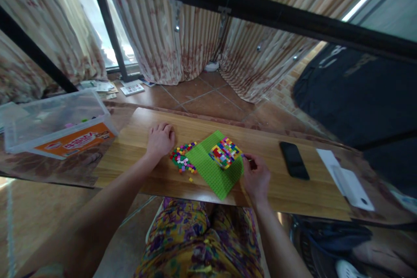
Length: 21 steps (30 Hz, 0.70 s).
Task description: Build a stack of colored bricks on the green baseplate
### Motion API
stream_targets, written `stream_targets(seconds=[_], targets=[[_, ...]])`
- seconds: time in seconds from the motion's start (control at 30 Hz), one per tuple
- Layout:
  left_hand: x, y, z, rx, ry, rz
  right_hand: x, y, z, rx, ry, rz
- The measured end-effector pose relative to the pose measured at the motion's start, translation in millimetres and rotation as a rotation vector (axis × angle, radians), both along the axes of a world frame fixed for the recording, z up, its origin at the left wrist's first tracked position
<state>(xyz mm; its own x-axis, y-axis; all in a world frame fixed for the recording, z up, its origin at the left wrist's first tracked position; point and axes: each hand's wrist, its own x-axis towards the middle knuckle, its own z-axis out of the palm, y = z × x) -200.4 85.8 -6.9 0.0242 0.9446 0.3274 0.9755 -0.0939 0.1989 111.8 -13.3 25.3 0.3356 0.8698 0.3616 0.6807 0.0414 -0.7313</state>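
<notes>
A green studded baseplate [206, 163] lies at an angle on the wooden board, with a square patch of multicoloured small bricks [225, 153] on its far right part. My right hand [256, 178] is at the plate's right corner, fingers closed on its edge beside the patch; the fingertips are partly hidden. Left of the plate is a loose pile of small coloured bricks [183, 158], with one yellow brick [190, 179] lying apart nearer to me. My left hand [160, 141] rests on the board just left of the pile, its fingers lying loosely on the wood and holding nothing.
The wooden board [321, 195] carries a black phone [293, 160] on the right, near a white flat object [353, 184]. A clear plastic box [61, 124] with an orange label stands at the left. Papers [132, 88] lie on the floor by the curtains.
</notes>
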Motion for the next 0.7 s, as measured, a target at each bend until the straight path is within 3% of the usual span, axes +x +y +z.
stream_targets(seconds=[0.7], targets=[[-0.7,1.0,-0.1,0.002,-0.019,-0.012,-10.9,15.8,-11.8,-0.06,0.094,-0.034]])
